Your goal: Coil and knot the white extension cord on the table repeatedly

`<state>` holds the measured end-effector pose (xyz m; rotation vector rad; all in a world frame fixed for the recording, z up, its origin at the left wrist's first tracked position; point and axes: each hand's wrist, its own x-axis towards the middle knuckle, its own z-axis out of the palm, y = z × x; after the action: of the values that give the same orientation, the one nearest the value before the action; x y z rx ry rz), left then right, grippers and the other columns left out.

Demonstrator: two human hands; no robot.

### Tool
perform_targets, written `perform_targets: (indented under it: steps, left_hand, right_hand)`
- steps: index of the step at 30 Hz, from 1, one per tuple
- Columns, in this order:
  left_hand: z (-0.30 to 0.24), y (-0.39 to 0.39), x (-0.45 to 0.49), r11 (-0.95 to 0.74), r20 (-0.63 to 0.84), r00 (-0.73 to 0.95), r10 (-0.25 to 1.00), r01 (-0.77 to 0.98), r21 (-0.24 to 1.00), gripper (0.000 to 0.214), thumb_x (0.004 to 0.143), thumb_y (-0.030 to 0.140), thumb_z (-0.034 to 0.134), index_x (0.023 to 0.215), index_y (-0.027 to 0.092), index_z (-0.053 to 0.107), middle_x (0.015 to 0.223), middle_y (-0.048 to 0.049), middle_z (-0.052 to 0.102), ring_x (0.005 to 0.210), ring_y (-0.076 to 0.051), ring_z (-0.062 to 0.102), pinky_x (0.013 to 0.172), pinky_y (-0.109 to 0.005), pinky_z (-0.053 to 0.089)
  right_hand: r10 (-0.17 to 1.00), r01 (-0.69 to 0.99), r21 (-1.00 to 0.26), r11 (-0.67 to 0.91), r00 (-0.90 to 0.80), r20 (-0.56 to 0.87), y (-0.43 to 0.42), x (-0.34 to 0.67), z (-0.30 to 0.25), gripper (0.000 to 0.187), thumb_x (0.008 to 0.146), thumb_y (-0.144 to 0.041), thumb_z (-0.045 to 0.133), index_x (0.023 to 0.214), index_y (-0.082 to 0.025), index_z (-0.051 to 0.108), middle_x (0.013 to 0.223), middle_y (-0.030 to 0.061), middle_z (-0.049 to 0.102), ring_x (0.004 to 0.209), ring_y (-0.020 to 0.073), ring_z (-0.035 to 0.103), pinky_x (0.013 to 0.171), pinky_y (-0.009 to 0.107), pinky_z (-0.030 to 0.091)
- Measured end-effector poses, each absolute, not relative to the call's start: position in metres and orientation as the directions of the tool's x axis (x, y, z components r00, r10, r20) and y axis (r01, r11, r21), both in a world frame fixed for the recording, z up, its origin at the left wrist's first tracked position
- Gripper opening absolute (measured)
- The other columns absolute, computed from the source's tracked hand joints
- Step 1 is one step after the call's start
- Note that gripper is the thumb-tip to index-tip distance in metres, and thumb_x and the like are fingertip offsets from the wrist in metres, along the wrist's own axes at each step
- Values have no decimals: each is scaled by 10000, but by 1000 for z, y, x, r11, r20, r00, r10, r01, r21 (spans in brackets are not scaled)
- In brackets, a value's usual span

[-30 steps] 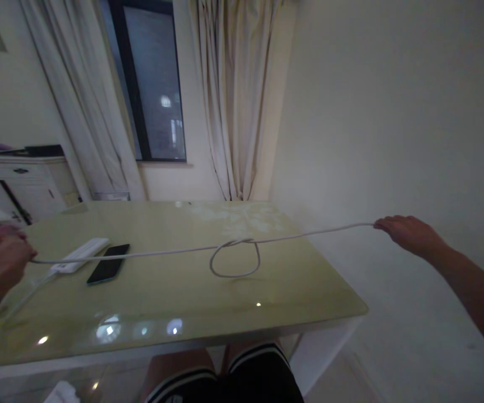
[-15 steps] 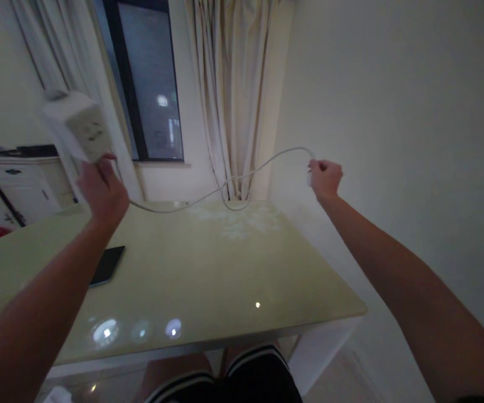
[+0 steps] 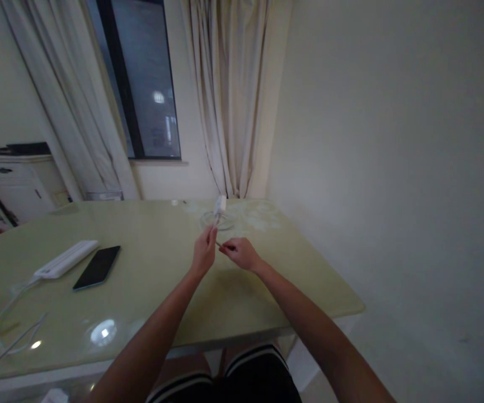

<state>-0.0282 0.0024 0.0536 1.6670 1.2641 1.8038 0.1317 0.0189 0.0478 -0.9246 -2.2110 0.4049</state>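
Both my hands meet over the middle of the pale green glass table (image 3: 292, 280). My left hand (image 3: 204, 251) is closed on a white cable near its plug (image 3: 220, 204), which sticks up above the fingers. A loop of the white cable (image 3: 216, 223) hangs just beyond the hand. My right hand (image 3: 239, 253) is closed in a pinch right beside the left; what it pinches is too small to make out.
A white power strip (image 3: 65, 259) and a black phone (image 3: 97, 267) lie at the table's left. More white cord (image 3: 13, 344) trails at the near left edge. Curtains (image 3: 229, 101), a dark window and a white cabinet (image 3: 10, 179) stand behind. A bare wall is on the right.
My hands came down from spread apart and raised to close together over the table. The power strip that my left hand held up now lies on the table by the phone.
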Motion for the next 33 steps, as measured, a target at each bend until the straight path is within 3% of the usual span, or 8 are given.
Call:
perform_targets:
  steps: [3,6,9,13,21,27,30,33]
  left_hand:
    - [27,0,-23,-485,616,-176,768,467,739,425,1023,484,397,1202,219,676,1011,-89,750,842,-237,684,777,-335,494]
    - [9,-3,-28,-460,621,-101,777,583,670,408,1035,471,361,1102,223,677,967,-86,745,849,-237,689,758,-325,482]
    - [1,-7,-34,-451,608,12,794,682,575,374,1031,460,393,995,226,683,907,-66,727,814,-216,674,730,-298,468]
    - [6,-13,-39,-379,590,66,805,822,425,345,1042,387,394,1082,237,702,1009,-67,706,842,-195,664,703,-276,450]
    - [12,-21,-45,-455,600,277,751,875,166,448,942,291,526,1383,241,584,1136,-92,666,973,-236,652,817,-322,498]
    - [3,-13,-46,-439,601,248,760,877,194,340,958,269,533,1276,215,642,1120,-108,691,1045,-259,647,885,-348,507]
    - [0,-13,-45,-467,624,223,749,845,259,274,984,266,502,1196,219,669,1048,-94,709,974,-226,661,832,-314,509]
    - [-2,-15,-41,-492,666,159,729,799,347,313,1032,366,426,1025,211,698,932,-71,703,838,-188,660,751,-284,503]
  right_hand:
    - [658,550,-386,741,-478,582,8,119,15,183,895,-273,652,750,-193,730,687,27,645,638,147,542,631,260,384]
    - [607,513,-348,784,-520,601,1,123,1,29,782,-181,691,771,-186,718,711,34,649,684,168,564,696,281,425]
    - [667,388,-544,744,-466,581,-3,133,4,83,805,-218,662,821,-180,734,738,32,667,689,156,572,687,267,438]
    - [781,169,-798,578,-397,482,-1,144,11,240,854,-368,661,905,-163,774,801,43,710,708,149,590,650,251,433]
    - [849,-73,-966,247,-465,252,4,153,9,313,753,-442,787,856,-146,786,703,15,667,603,118,549,578,233,411]
    - [838,-235,-971,34,-523,156,1,151,8,423,774,-528,777,961,-149,791,806,58,721,709,148,650,690,281,516]
    - [868,-212,-965,153,-439,234,2,148,7,444,811,-572,736,934,-146,763,765,55,710,649,155,651,641,295,534]
    - [894,-47,-920,390,-220,390,1,148,9,409,869,-557,683,995,-170,716,817,57,705,619,156,646,586,287,523]
